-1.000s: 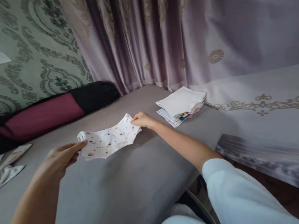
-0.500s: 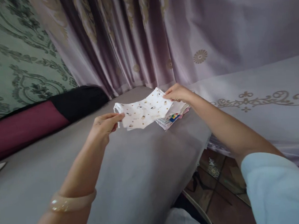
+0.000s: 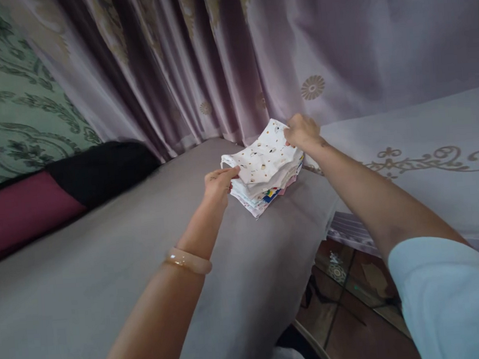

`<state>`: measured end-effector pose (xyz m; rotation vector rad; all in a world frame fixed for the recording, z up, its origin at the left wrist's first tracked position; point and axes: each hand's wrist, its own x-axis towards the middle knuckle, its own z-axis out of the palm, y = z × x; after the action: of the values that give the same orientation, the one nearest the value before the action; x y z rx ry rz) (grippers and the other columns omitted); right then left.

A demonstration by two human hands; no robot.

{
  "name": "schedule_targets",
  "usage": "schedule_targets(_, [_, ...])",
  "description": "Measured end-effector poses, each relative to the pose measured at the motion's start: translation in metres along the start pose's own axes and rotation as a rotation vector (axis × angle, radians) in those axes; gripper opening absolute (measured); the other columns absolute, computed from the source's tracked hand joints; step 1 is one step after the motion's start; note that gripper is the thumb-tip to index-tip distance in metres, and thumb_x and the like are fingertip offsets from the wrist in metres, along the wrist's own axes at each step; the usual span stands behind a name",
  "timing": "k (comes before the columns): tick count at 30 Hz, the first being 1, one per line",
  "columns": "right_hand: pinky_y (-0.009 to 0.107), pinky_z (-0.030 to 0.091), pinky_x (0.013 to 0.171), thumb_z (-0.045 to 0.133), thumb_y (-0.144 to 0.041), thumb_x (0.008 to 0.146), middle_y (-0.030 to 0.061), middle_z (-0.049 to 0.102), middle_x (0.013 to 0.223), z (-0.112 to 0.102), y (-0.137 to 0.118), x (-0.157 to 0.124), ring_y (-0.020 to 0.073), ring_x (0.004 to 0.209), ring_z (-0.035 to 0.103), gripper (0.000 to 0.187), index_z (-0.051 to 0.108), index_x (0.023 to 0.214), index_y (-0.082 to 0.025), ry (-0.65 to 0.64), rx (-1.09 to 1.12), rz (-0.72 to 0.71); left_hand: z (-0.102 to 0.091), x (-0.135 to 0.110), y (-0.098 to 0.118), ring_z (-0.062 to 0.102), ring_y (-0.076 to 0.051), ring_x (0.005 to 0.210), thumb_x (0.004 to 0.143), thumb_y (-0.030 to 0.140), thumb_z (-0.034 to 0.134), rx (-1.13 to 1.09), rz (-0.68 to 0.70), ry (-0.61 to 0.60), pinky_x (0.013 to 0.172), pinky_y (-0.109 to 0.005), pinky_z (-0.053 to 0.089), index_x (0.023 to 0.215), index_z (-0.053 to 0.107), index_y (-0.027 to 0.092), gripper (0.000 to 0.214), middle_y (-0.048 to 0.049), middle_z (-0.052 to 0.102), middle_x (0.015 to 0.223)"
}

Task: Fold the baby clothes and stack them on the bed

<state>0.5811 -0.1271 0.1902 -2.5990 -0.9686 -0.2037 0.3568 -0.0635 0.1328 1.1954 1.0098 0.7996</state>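
Note:
A folded white cloth with small brown spots (image 3: 262,155) lies on top of a stack of folded cloths (image 3: 263,191) at the far end of a grey bed (image 3: 106,265). My left hand (image 3: 218,182) pinches the cloth's near left corner. At its far right corner my right hand (image 3: 300,131) is closed on the edge. A pale bangle (image 3: 187,259) sits on my left wrist.
Purple curtains (image 3: 214,55) hang right behind the stack and drape over a ledge at the right. A maroon and black bolster (image 3: 60,189) lies along the green patterned wall at the left. Brown floor tiles (image 3: 354,292) show past the bed's right edge.
Both hands carried the spotted cloth from the middle of the bed to the right and away from me, and it now rests on the stack. The camera turned right with it.

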Motion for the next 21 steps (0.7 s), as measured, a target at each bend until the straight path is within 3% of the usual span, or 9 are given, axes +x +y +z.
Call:
schedule_targets(3, [0.042, 0.046, 0.092, 0.054, -0.018, 0.090, 0.0203, 0.068, 0.108, 0.008, 0.005, 0.008, 0.0312, 0.110, 0.061, 0.026, 0.071, 0.106, -0.008, 0.086, -0.090, -0.021, 0.015, 0.007, -0.009, 0.031, -0.003, 0.039, 0.065, 0.022, 0.078, 0.022, -0.053, 0.000, 0.042, -0.021, 0.024, 0.065, 0.067, 0.013, 0.014, -0.0004, 0.063, 0.057])
schedule_targets(8, [0.046, 0.043, 0.092, 0.051, -0.018, 0.092, 0.0250, 0.064, 0.113, 0.029, 0.017, 0.023, 0.0343, 0.113, 0.058, 0.030, 0.068, 0.113, -0.003, 0.081, -0.110, -0.032, 0.031, 0.012, -0.024, 0.030, -0.004, 0.040, 0.070, 0.024, 0.074, 0.049, -0.120, -0.006, 0.043, -0.023, 0.026, 0.067, 0.067, 0.014, 0.012, -0.0010, 0.064, 0.060])
schedule_targets(16, [0.045, 0.045, 0.090, 0.051, -0.017, 0.093, 0.0250, 0.065, 0.112, 0.048, 0.021, 0.027, 0.0338, 0.110, 0.060, 0.029, 0.069, 0.110, -0.003, 0.045, -0.142, -0.012, 0.031, 0.019, -0.039, 0.045, -0.008, 0.050, 0.071, 0.021, 0.074, 0.064, -0.136, 0.000, 0.049, -0.022, 0.034, 0.057, 0.063, 0.014, 0.019, -0.0030, 0.062, 0.058])
schedule_targets(21, [0.044, 0.045, 0.089, 0.047, -0.018, 0.094, 0.0242, 0.066, 0.109, 0.063, 0.025, 0.027, 0.0325, 0.107, 0.062, 0.029, 0.069, 0.108, -0.005, 0.042, -0.175, -0.043, 0.031, 0.021, -0.048, 0.043, -0.008, 0.047, 0.068, 0.023, 0.076, 0.117, -0.110, 0.010, 0.047, -0.022, 0.032, 0.057, 0.062, 0.014, 0.019, -0.0003, 0.058, 0.054])
